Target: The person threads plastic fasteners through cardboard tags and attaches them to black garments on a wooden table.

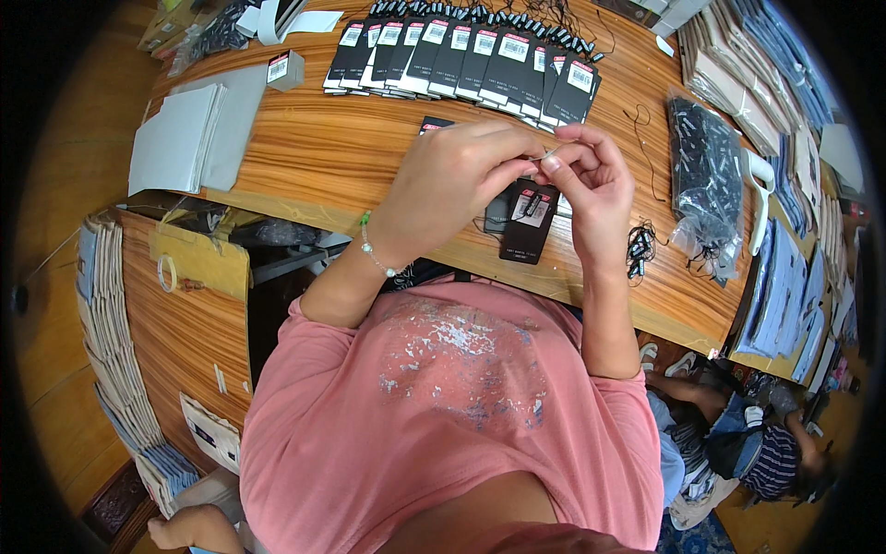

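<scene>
Above the table's front edge, my left hand (448,175) and my right hand (598,189) meet fingertip to fingertip. Both pinch a thin string (546,155), most of it hidden by the fingers. Just below them is a black hang tag (523,245) with a pale label and small black string fasteners lying over it. Whether it hangs from the string or rests on the table, I cannot tell. A dark card edge (434,123) shows behind my left hand. Beyond my hands, overlapping black hang tags (461,60) lie fanned in a row, their cords and fasteners toward the far side.
Right of my hands lie a small bundle of black fasteners (639,247), a clear bag of black fasteners (706,175) and a white-handled tool (759,185). Folded garments (738,74) are stacked far right. White sheets (175,143) and a small box (285,70) sit left.
</scene>
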Demonstrator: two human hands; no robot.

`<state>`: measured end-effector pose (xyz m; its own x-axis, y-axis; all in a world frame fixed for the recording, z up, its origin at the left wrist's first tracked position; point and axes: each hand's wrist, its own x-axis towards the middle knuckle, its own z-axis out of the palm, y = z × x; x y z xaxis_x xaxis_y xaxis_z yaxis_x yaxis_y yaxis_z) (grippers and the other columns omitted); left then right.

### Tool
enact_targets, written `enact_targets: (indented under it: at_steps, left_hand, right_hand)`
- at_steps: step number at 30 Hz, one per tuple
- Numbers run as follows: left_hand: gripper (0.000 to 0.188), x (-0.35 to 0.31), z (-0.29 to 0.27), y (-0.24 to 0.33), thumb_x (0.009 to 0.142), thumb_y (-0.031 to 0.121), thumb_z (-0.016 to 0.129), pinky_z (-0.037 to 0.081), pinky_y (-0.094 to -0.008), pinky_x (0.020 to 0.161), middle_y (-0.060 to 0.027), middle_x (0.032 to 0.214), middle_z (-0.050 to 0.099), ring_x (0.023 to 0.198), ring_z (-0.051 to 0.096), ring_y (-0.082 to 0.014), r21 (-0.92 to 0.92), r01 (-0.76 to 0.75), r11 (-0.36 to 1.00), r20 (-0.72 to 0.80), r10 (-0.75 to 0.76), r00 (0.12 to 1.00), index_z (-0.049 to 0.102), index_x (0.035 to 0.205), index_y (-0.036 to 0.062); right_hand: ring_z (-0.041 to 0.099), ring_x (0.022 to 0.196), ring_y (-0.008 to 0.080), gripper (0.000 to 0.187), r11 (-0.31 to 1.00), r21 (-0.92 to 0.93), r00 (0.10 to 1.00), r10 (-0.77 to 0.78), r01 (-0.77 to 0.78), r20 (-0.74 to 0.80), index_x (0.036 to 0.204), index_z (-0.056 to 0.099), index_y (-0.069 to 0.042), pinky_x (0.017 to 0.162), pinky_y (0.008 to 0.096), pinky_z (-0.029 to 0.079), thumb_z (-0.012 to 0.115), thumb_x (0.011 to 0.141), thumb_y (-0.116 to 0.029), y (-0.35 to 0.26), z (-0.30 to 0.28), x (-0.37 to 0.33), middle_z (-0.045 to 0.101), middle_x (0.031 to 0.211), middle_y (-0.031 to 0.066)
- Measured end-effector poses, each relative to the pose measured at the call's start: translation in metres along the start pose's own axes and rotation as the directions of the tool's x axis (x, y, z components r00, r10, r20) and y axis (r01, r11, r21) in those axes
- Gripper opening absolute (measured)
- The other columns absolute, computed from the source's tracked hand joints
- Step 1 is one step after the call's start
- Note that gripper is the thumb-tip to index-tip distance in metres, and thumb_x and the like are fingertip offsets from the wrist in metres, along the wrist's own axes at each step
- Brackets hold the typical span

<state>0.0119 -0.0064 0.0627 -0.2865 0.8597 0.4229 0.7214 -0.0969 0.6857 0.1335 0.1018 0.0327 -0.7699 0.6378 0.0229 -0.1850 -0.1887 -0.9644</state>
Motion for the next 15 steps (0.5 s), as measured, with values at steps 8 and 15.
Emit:
enact_targets:
  at_steps: [8, 15]
  left_hand:
    - [0.014, 0.001, 0.001, -0.01, 0.065, 0.005, 0.06, 0.046, -0.0281, 0.058, -0.0044, 0.083, 0.06, 0.07, 0.058, -0.0193, 0.27, -0.27, 0.924, -0.012, 0.284, 0.959, 0.063, 0.078, 0.0051]
    - [0.017, -0.002, 0.015, -0.029, 0.065, 0.005, 0.06, 0.048, -0.029, 0.061, -0.0048, 0.083, 0.06, 0.073, 0.059, -0.0202, 0.244, -0.369, 0.897, -0.049, 0.391, 0.919, 0.064, 0.082, 0.0052]
  right_hand:
    - [0.06, 0.078, 0.0144, 0.017, 0.945, 0.238, 0.97, 0.191, -0.223, 0.15, 0.097, 0.054, 0.004, 0.071, 0.0248, 0.047, 0.054, 0.082, -0.005, -0.002, -0.009, 0.004, 0.061, 0.085, 0.01]
    - [0.049, 0.082, 0.0084, 0.005, 0.999, -0.023, 0.996, -0.049, 0.048, -0.072, 0.084, 0.058, -0.002, 0.072, 0.0207, 0.04, 0.057, 0.081, -0.006, 0.007, -0.006, -0.001, 0.052, 0.097, 0.0041]
